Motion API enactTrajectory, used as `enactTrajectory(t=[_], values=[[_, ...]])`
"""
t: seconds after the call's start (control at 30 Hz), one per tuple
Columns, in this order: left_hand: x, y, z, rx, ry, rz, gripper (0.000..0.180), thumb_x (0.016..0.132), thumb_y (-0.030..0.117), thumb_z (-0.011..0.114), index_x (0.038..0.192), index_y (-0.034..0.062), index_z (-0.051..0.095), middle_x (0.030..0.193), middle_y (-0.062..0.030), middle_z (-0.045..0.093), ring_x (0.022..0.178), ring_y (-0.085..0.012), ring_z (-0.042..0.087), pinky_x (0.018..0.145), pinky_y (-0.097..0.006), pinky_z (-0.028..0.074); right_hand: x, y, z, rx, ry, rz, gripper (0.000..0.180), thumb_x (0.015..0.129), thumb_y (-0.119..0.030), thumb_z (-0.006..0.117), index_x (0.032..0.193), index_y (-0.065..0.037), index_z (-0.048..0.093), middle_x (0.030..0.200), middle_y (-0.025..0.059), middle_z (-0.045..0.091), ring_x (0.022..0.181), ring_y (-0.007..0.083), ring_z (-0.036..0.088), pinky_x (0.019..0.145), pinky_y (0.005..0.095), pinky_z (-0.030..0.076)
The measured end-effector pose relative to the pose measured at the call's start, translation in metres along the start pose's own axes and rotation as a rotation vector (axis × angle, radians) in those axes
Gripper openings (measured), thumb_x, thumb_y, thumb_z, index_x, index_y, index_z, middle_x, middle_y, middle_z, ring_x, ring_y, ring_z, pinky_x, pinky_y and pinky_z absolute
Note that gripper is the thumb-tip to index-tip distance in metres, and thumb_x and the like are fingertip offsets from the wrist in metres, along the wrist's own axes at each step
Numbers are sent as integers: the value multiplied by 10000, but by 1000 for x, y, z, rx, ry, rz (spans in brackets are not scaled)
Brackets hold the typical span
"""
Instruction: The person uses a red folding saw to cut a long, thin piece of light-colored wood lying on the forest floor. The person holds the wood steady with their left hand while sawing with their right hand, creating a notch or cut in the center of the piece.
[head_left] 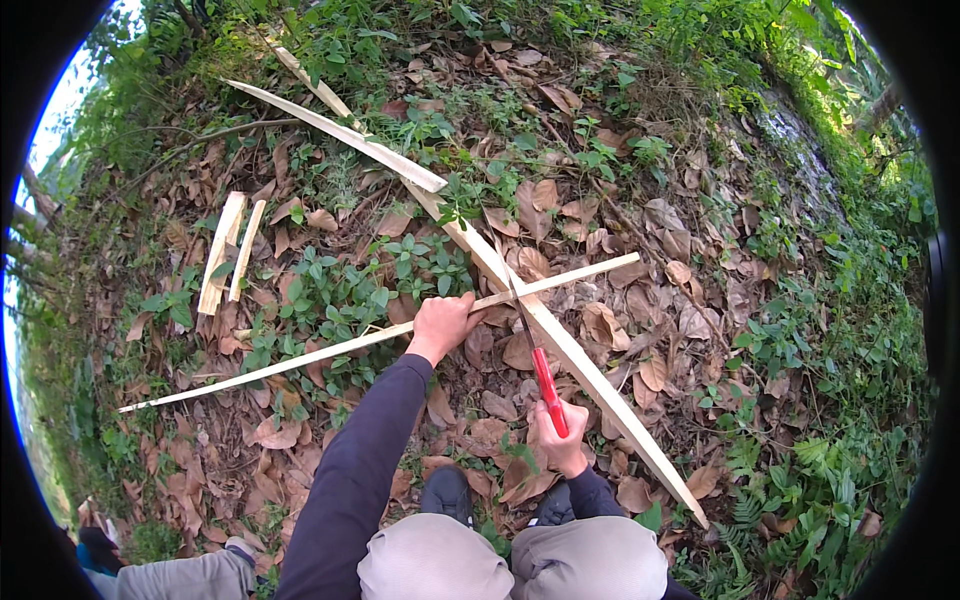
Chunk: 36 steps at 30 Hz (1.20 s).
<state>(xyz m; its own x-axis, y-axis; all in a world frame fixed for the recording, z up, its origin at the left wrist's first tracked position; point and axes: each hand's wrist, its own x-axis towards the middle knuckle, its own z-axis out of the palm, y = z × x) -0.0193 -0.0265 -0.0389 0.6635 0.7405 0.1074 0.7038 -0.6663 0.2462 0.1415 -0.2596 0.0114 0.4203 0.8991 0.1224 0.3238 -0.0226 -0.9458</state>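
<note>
My left hand [443, 325] is closed around a thin wooden strip [300, 360] that runs from the lower left up to the right. This strip lies across a longer, thicker wooden plank [610, 395], which slants over the ground from the upper left to the lower right. In my right hand [563, 440] is the red handle of a hand saw [546, 383]. The saw's narrow blade points away from me and meets the thin strip where it crosses the plank, a little right of my left hand.
Another pale plank [345, 135] rests at the upper left, its near end beside the long plank. Two short wood pieces [220, 255] lie on brown leaves at left. Green plants surround the spot. Another person's leg [185, 577] shows at lower left.
</note>
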Motion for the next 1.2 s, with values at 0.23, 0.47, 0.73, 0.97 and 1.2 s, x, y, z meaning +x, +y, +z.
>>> enactTrajectory(t=[0.23, 0.47, 0.73, 0.97, 1.2], values=[[4, -3, -4, 4, -42, -18, 356, 913, 446, 653, 852, 98, 612, 605, -127, 648, 581, -333, 674, 544, -451, 537, 61, 4, 27, -20, -9, -94, 173, 842, -26, 649, 696, -2, 560, 531, 116, 489, 404, 225, 494, 452, 345, 371], [6, -1, -1, 32, 16, 7, 398, 903, 484, 655, 861, 89, 633, 597, -114, 655, 577, -309, 687, 538, -424, 548, 5, 7, 1, -24, 0, -33, 180, 822, -32, 638, 661, -17, 558, 503, 99, 458, 395, 221, 502, 442, 353, 385], [7, -1, -5, 45, -79, -27, 379, 898, 474, 659, 860, 97, 636, 661, -105, 683, 625, -303, 698, 570, -431, 553, 22, 8, 15, -33, -1, -46, 132, 806, -27, 654, 696, -7, 583, 525, 118, 479, 422, 253, 543, 457, 350, 406], [3, 0, -5, 14, -8, -28, 379, 905, 464, 660, 836, 96, 605, 605, -131, 649, 580, -327, 678, 537, -443, 535, 47, 5, 15, -3, 0, -16, 191, 843, -55, 642, 673, -9, 568, 490, 93, 441, 373, 192, 465, 436, 336, 367], [4, 4, 2, 12, 21, -4, 382, 900, 465, 665, 829, 94, 609, 587, -123, 641, 564, -334, 671, 539, -460, 538, 0, 4, 0, 38, 5, 42, 155, 846, -43, 632, 708, 19, 601, 489, 84, 441, 400, 130, 472, 442, 329, 368]])
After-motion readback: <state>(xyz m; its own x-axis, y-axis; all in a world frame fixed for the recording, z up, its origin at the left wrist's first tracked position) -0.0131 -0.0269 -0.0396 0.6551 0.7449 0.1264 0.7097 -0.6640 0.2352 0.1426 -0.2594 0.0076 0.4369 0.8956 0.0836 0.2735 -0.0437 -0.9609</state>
